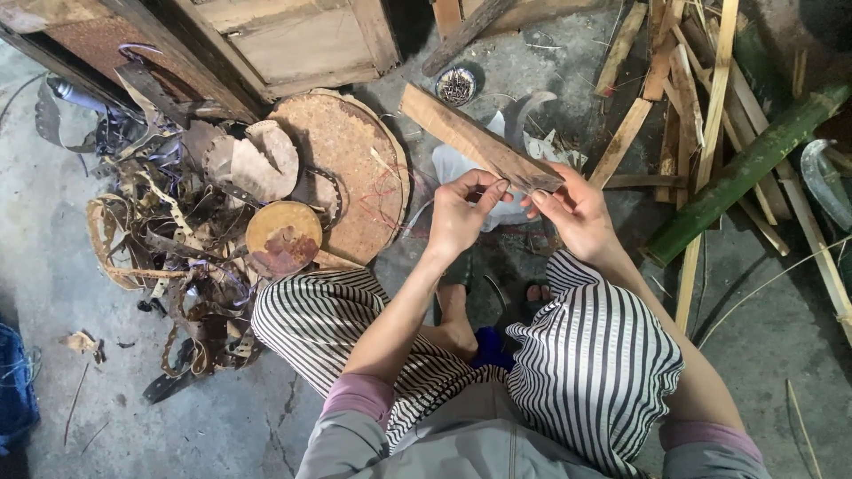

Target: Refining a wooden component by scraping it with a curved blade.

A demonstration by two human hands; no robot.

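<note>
two hands: pinching one thin strip (517, 188) between them, above the knees and over the concrete floor (222, 426)
left hand (459, 215): grip closing thumb and forefinger on the strip's left end, remaining fingers curling loosely
right hand (578, 215): grip closing fingertips on the strip's right end, palm turning down toward the striped trousers (590, 355)
strip position: hanging in the air between both grips, just in front of the wooden plank (475, 142) and above the white bag (457, 168), touching neither as far as can be told
long axis: running roughly left to right across the view, nearly level, ends pointing into each palm
handling, as a judgement: looking very light, thin and springy; probably bending easily, splitting along the grain, edges perhaps being sharp enough to cut
where to hold: pinching near both ends as now, or flat faces between pads, avoiding sliding along the edges
material: appearing pale like split bamboo, too thin and blurred for being sure
left of the knees: lying round rusty discs (342, 168) and a tangle of curling bark-like scraps (169, 257)
right of the hands: lying a green bamboo pole (745, 168) slanting among split wooden slats (692, 106)
behind: standing a wooden door panel (293, 40), a small round tin of nails (456, 86) resting near it
</note>
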